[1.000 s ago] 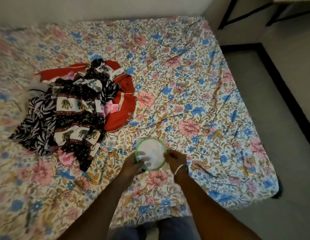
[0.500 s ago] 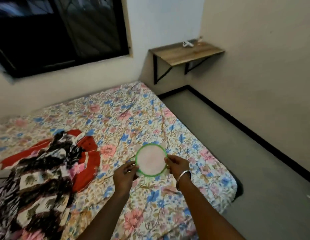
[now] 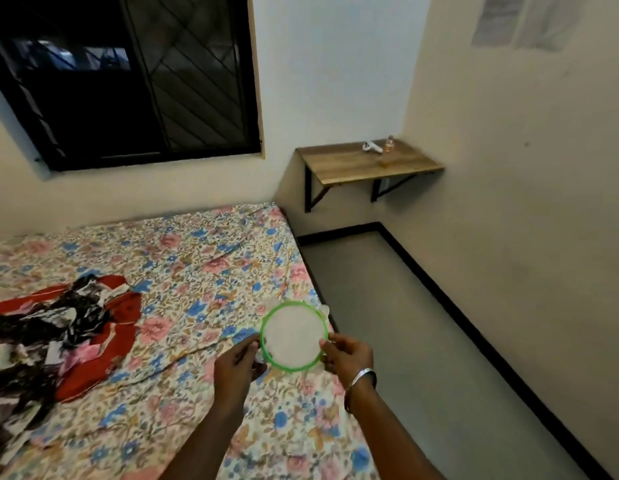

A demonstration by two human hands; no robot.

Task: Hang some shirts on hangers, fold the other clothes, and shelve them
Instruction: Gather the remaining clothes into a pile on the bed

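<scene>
Currently held: green hoop with white cloth stretched across it, above the bed edge.
Left hand: fingers pinched on hoop's left rim.
Right hand: fingers pinched on right rim.
Clothes pile: unfolded, on bed's left side.
Shelf: wall-mounted, far corner.

Clothes pile on bed left; wall shelf behind bed, right.
</scene>
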